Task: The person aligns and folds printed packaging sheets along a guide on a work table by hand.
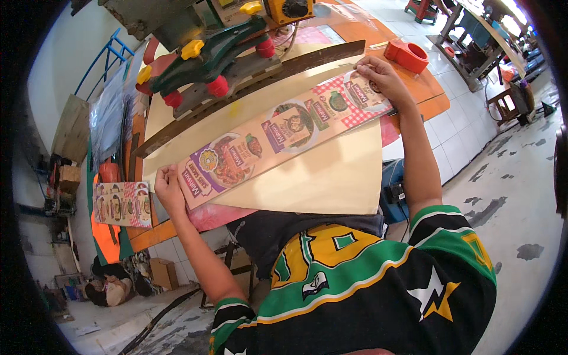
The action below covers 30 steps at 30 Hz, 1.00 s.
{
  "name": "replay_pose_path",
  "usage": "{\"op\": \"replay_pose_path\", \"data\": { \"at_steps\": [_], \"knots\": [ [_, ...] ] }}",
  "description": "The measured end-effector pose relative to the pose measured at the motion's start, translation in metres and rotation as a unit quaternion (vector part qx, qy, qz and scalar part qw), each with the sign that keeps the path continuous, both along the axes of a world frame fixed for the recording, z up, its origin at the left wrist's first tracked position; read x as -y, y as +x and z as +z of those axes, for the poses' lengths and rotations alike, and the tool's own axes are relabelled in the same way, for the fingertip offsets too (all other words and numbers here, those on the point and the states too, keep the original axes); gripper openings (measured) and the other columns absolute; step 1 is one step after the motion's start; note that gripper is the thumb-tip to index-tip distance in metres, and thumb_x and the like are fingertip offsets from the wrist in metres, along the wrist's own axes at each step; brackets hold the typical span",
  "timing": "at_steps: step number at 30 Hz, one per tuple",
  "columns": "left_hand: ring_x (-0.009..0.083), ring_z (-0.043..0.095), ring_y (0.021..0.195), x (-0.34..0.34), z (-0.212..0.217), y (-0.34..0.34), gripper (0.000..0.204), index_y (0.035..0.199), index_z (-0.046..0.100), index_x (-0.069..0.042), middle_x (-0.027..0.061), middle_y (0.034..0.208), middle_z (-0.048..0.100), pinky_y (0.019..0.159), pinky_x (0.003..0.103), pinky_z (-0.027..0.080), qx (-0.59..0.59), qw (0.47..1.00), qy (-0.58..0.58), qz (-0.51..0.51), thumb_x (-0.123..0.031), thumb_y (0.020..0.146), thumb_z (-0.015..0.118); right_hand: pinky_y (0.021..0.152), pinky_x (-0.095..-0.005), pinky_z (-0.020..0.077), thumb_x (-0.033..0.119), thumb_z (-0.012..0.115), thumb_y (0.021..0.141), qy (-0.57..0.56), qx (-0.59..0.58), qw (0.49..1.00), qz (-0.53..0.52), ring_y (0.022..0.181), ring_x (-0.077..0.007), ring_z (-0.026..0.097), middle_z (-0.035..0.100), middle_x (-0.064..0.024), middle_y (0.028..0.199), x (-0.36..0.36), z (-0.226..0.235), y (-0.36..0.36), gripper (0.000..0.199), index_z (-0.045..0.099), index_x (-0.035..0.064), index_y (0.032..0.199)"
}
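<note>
Left hand (169,189): forearm stretched forward and leftward; the fingers are clamped on the strip's left end.
Right hand (381,80): arm extended farther forward, hand bent inward; the far right corner is pinched by the fingers.
Printed strip (269,142): held above the cream sheet (337,177) — contact between them cannot be told.
Long axis: slanted from lower left to upper right, printed face turned up; the purple end is pointed leftward.
Table (435,100): a red tape dispenser (408,54) is set near the right hand.
</note>
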State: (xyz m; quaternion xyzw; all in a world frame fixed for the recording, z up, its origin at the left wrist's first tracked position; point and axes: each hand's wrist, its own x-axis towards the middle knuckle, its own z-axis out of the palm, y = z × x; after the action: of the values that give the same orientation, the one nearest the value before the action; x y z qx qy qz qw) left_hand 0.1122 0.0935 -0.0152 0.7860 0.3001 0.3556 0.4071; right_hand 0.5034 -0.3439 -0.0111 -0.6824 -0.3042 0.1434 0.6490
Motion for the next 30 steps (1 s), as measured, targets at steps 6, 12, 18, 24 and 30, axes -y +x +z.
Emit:
{"op": "replay_pose_path", "data": {
  "at_steps": [6, 12, 18, 24, 30],
  "knots": [
    [0.0021, 0.043, 0.062, 0.001, -0.001, 0.004, 0.026, 0.088, 0.057, 0.0, -0.0034, 0.071, 0.055, 0.053, 0.019, 0.034, 0.002, 1.0, 0.009, -0.002, -0.025, 0.096, 0.061, 0.07, -0.0176, 0.047, 0.024, 0.061, 0.096, -0.017, -0.025, 0.999, 0.026, 0.082, -0.0023, 0.058, 0.066, -0.0005, 0.092, 0.002, 0.011, -0.004, 0.021, 0.059, 0.0036, 0.099],
    [0.003, 0.046, 0.065, -0.009, -0.005, 0.003, 0.024, 0.091, 0.059, 0.001, -0.0029, 0.073, 0.057, 0.057, 0.018, 0.038, 0.016, 1.0, -0.013, -0.011, -0.023, 0.096, 0.061, 0.056, -0.0164, 0.0414, 0.025, 0.06, 0.095, -0.007, -0.044, 0.998, 0.035, 0.067, 0.0002, 0.053, 0.068, -0.0005, 0.087, 0.003, 0.004, 0.004, 0.021, 0.062, 0.0041, 0.097],
    [0.0044, 0.052, 0.072, 0.007, 0.007, 0.005, 0.025, 0.1, 0.059, 0.001, 0.0003, 0.08, 0.062, 0.064, 0.019, 0.042, -0.001, 1.0, -0.014, -0.01, -0.023, 0.096, 0.061, 0.057, -0.0167, 0.0424, 0.026, 0.06, 0.095, -0.082, -0.039, 0.996, 0.005, 0.067, -0.0004, 0.054, 0.068, -0.0008, 0.087, 0.004, 0.018, -0.006, 0.022, 0.061, 0.0044, 0.097],
    [0.0046, 0.052, 0.072, 0.008, 0.005, 0.001, 0.02, 0.1, 0.056, -0.002, 0.0007, 0.081, 0.062, 0.063, 0.019, 0.042, 0.073, 0.996, -0.035, -0.025, -0.022, 0.098, 0.058, 0.066, -0.0197, 0.0481, 0.027, 0.06, 0.095, -0.036, -0.016, 0.999, 0.006, 0.077, -0.0044, 0.06, 0.068, -0.0033, 0.091, 0.004, 0.011, -0.005, 0.025, 0.061, 0.0035, 0.103],
    [0.0056, 0.05, 0.08, -0.002, -0.006, -0.008, 0.017, 0.098, 0.054, -0.003, -0.0007, 0.087, 0.056, 0.071, 0.02, 0.042, 0.15, 0.985, -0.06, -0.055, -0.02, 0.098, 0.056, 0.066, -0.0187, 0.0484, 0.028, 0.062, 0.094, 0.02, -0.04, 0.999, -0.006, 0.082, -0.0063, 0.062, 0.067, -0.0046, 0.095, -0.001, 0.019, -0.019, 0.03, 0.057, 0.0037, 0.112]
  ]
}}
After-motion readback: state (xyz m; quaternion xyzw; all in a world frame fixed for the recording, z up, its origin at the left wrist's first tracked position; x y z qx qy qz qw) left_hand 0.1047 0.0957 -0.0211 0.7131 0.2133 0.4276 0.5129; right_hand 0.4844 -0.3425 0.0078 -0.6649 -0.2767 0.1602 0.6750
